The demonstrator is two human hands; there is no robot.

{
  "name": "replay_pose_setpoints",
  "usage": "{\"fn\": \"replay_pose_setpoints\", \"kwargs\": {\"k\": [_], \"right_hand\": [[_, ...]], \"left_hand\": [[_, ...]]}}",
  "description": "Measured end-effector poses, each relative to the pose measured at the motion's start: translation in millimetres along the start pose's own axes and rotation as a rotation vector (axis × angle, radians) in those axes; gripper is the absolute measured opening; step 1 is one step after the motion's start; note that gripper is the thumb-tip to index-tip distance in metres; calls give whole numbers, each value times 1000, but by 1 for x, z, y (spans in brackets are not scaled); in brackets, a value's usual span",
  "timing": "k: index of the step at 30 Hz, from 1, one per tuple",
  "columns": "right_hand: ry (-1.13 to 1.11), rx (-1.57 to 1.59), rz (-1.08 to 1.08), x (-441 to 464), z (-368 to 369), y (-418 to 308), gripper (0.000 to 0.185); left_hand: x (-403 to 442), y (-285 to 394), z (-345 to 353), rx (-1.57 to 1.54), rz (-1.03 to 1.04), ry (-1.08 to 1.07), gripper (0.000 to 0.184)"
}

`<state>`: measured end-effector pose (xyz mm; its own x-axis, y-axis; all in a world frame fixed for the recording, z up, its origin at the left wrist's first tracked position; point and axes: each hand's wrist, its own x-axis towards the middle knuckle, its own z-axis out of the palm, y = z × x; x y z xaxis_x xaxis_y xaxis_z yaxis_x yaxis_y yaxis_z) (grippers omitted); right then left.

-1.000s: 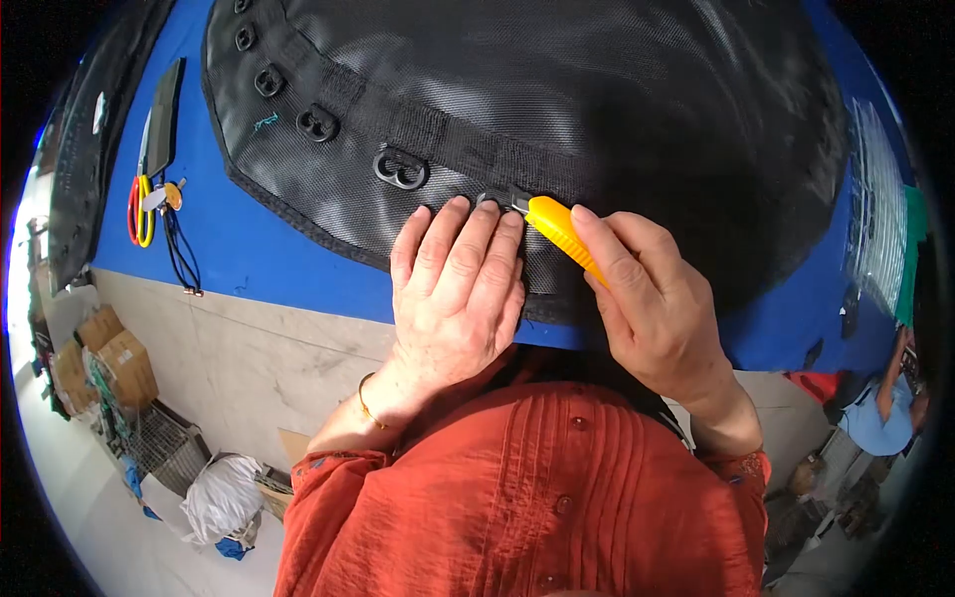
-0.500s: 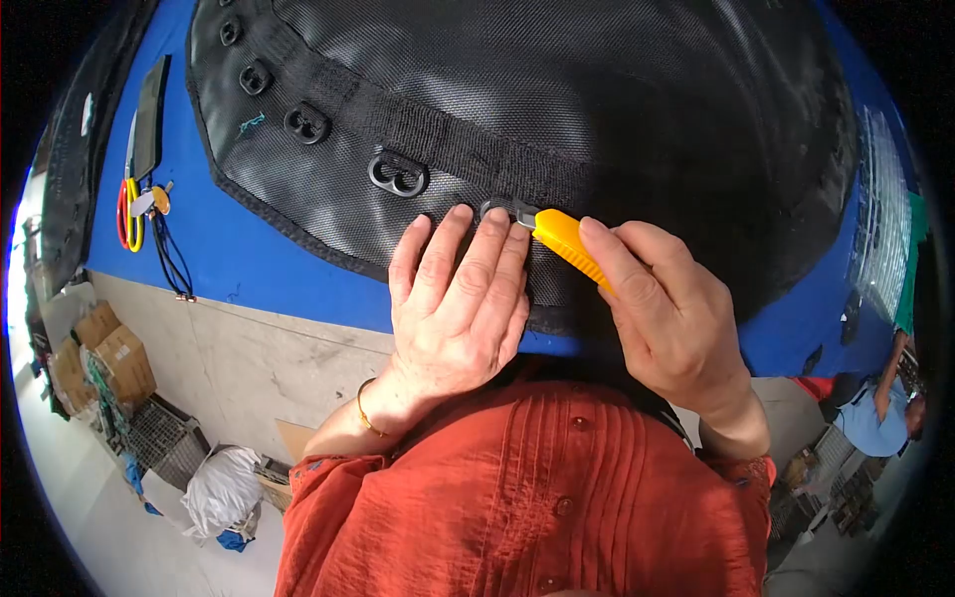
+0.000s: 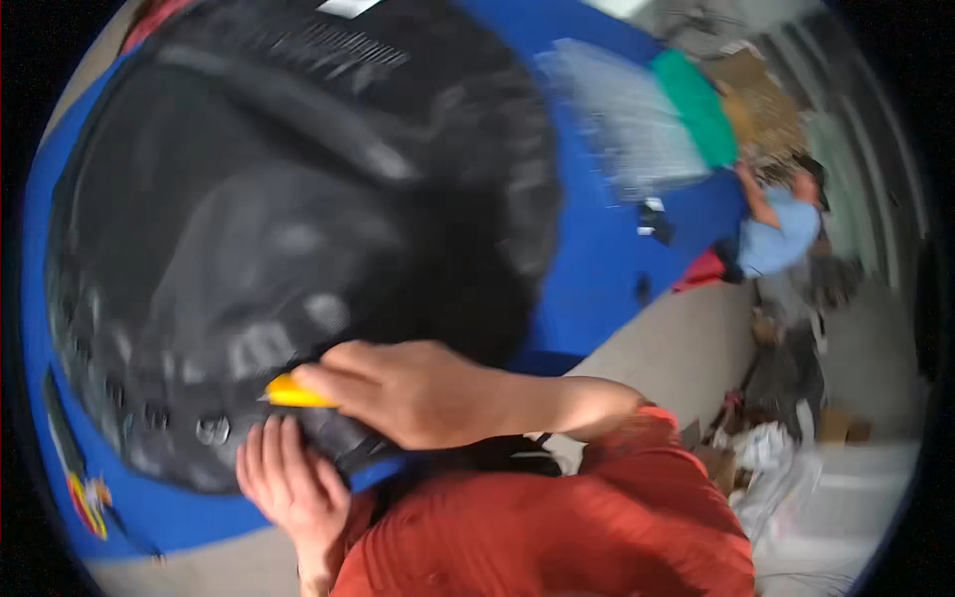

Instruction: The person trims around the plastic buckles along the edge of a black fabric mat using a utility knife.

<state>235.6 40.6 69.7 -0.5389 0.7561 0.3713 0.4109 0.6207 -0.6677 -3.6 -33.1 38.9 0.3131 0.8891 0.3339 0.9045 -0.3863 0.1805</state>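
The black mesh fabric piece (image 3: 288, 239) is spread over the blue table (image 3: 597, 289), with several black plastic fittings (image 3: 213, 430) along its lower left edge. My left hand (image 3: 288, 478) lies on the fabric beside these fittings, fingers stretched out. Closed round a yellow cutter (image 3: 298, 391), my right hand (image 3: 413, 393) is just above and right of the left fingertips. The cutter's tip points left, close over the fabric. Motion blur hides whether its blade touches anything.
Scissors with red and yellow handles (image 3: 87, 505) lie at the table's left edge. Clear plastic sheets (image 3: 637, 124) and a green item (image 3: 696, 107) are at the upper right. Another person in light blue (image 3: 781, 231) is at the table's right side.
The camera view has swung right, so fabric and hands appear farther left and lower, and more of the room shows. The right hand still holds the cutter near the left fingertips.
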Motion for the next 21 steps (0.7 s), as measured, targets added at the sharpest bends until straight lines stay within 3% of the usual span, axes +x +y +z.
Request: {"fn": "replay_pose_setpoints", "kwargs": {"k": [6, 9, 11, 13, 15, 16, 17, 19, 21], "right_hand": [[213, -68, -178, 37, -9, 35, 53], [157, -35, -33, 60, -7, 47, 50], [292, 8, -109, 67, 1, 63, 44], [253, 5, -132, 63, 10, 82, 48], [282, 83, -144, 61, 26, 103, 47], [181, 235, 46, 55, 11, 89, 45], [172, 245, 63, 57, 10, 88, 42], [256, 198, -68, 60, 18, 94, 36], [256, 146, -63, 63, 24, 96, 40]], "left_hand": [[0, 1, 13, 65, 16, 56, 41], [2, -2, 7, 83, 37, 83, 39], [5, -1, 6, 101, 68, 134, 37], [30, 20, -14, 139, 141, 239, 25], [20, 15, -4, 62, 77, 198, 33], [23, 19, -4, 69, 69, 231, 32], [22, 16, -3, 62, 91, 226, 33], [27, 21, -5, 79, 143, 267, 30], [33, 39, -12, 151, 107, 262, 29]]}}
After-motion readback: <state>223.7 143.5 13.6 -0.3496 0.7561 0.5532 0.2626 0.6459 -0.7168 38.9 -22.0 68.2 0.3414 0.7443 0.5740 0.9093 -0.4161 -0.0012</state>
